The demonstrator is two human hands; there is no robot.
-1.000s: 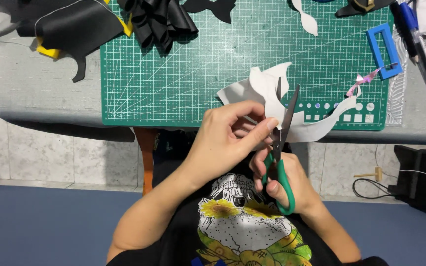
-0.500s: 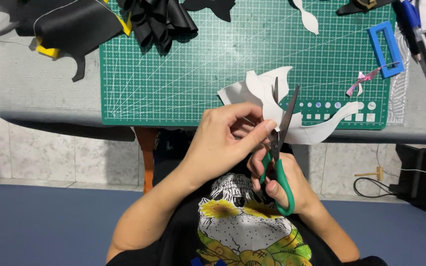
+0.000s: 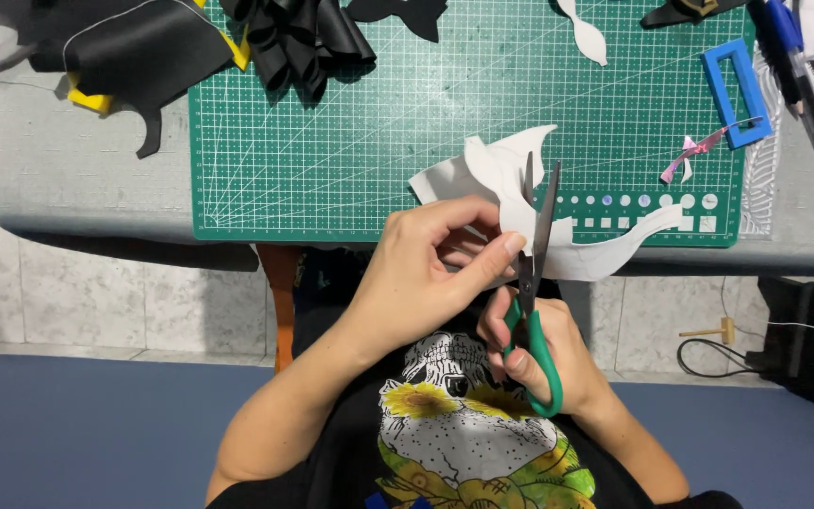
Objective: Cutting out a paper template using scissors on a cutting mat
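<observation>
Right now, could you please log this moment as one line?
left hand: pinches white curved paper cutout | right hand: green-handled scissors, blades open | under: green gridded cutting mat

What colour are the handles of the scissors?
Green, seen in the head view: the scissors sit in the right hand, cutting white paper.

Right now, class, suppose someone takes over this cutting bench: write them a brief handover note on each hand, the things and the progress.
Left hand: pinches the white sheet at the near table edge.
Right hand: holds the green-handled scissors, blades open around the sheet.
Sheet lies partly over the green cutting mat.
Done: the sheet already has curved, cut edges; a small white cut-out lies at the mat's far edge.
Left: the cut in the sheet is unfinished.
</observation>
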